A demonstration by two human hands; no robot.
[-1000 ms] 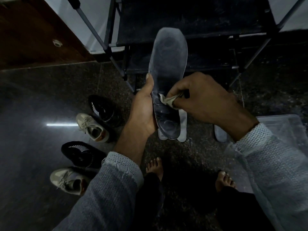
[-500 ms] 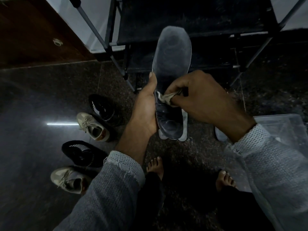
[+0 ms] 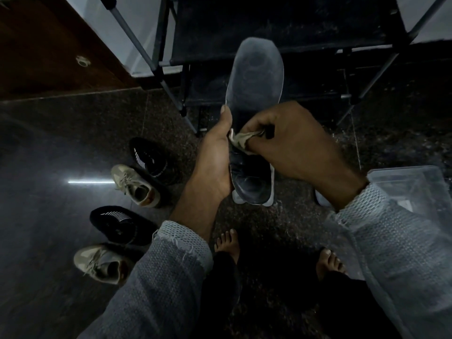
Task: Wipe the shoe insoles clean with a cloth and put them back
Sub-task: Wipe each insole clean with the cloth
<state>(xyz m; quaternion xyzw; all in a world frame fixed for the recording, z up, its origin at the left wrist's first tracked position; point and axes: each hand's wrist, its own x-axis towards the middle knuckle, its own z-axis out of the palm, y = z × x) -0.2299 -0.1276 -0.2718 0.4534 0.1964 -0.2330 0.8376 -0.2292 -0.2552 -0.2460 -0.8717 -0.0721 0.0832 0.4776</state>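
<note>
Clearly the left hand (image 3: pixel 215 165) gripped the insole (image 3: pixel 255 118) upright at frame centre; the right hand (image 3: pixel 291 145) pinched the cloth (image 3: pixel 241 140) against it. Firm, full-length strokes would serve best.

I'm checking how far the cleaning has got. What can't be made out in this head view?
- Middle of the held insole: covered by the right hand and the cloth.
- Insoles on the floor: mostly behind the held one and the right wrist; count unclear.
- Insides of the shoes: too dark to show whether insoles are in.
- Clear plastic container: cut off by the right sleeve.
</note>
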